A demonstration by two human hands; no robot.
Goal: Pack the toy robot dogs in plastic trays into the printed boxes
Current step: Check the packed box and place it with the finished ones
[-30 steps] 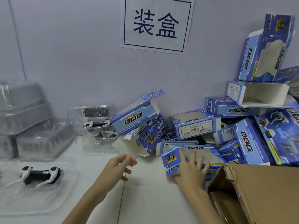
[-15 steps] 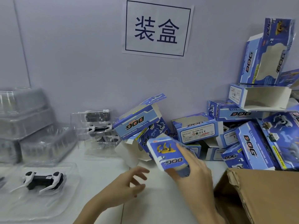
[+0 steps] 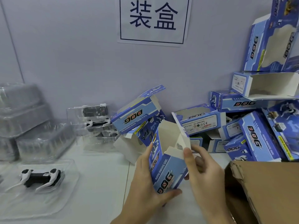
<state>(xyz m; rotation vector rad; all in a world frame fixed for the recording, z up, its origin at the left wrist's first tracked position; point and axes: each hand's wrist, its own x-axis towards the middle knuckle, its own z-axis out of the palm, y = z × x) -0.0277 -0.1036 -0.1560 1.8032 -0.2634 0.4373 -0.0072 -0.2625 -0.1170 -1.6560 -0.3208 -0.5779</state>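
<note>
While both hands grip it, one box is held up over the counter's near edge.
Left hand: fingers run up the box's left side and the thumb curls under its lower corner, clamped on the box.
Right hand: thumb lies on the box's right edge near the open top, the other fingers curl behind it, so it grips the box too.
Box: blue, printed "DOG", tilted with its open end up and away; the white inside shows and a flap stands up on the right.
Counter: white, with a seam running toward the person under the left hand.
Toy dog: black and white, lying on its side in a clear tray at the near left, well apart from the hands.
More trayed dogs: stacked against the wall behind the left hand, beside an open-ended box.
Clear tray stacks: far left, blurred.
Box pile: printed boxes heaped at the right against the wall, several open and showing white insides.
Carton: brown cardboard, near right, just beside the right hand.
Sign: white sheet with two large characters on the wall above.
</note>
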